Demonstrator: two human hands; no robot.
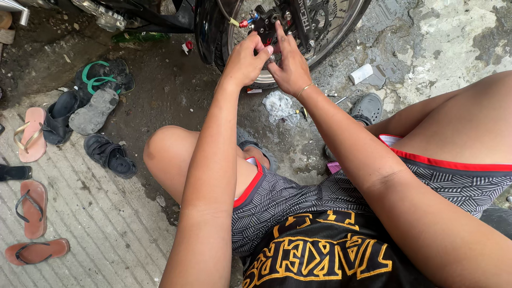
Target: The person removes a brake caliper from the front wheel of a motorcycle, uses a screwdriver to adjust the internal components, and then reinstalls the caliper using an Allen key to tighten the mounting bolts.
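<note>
Both hands meet at the brake caliper (268, 20) on the motorcycle wheel (325, 32), at the top of the view. The left hand (246, 60) is curled, fingertips pinched on a small part at the caliper's lower edge; what that part is cannot be told. The right hand (288, 66) lies against it, forefinger stretched up onto the caliper, the other fingers loose, not gripping. The hands hide the caliper's lower half. On the dirty ground just below lie a crumpled rag (278, 104) and a screwdriver (298, 113). A grey clog (367, 108) sits to the right. Sandals (80, 112) lie scattered well apart on the left, near a green bottle (140, 37).
</note>
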